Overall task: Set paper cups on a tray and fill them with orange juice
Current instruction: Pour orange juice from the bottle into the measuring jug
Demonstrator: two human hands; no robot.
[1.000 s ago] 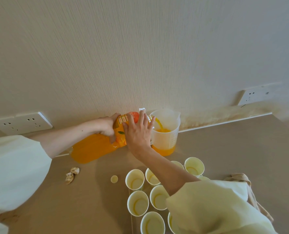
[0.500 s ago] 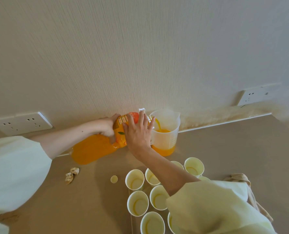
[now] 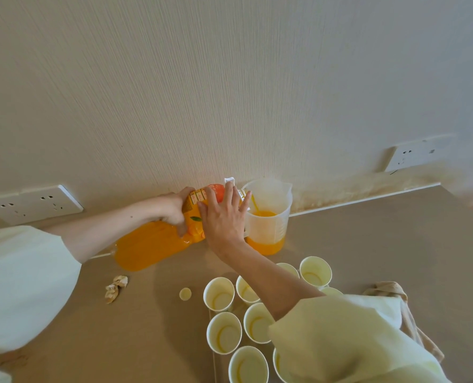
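Observation:
A large orange juice bottle (image 3: 147, 248) lies tilted with its neck over a clear plastic measuring jug (image 3: 268, 217) by the wall, and a thin stream of juice runs into the jug. My left hand (image 3: 174, 210) grips the bottle at its label. My right hand (image 3: 224, 217) presses flat against the bottle's upper part, fingers spread. Juice fills the jug's bottom part. Several empty paper cups (image 3: 218, 294) stand together on a tray (image 3: 214, 352) near me; my right sleeve hides some of them.
A bottle cap (image 3: 185, 294) and a crumpled scrap (image 3: 115, 286) lie on the brown table left of the cups. A beige cloth bag (image 3: 395, 297) sits at the right. Wall sockets (image 3: 33, 204) are on the wall behind.
Both hands and the bottle stay in place. The juice level in the jug has risen slightly.

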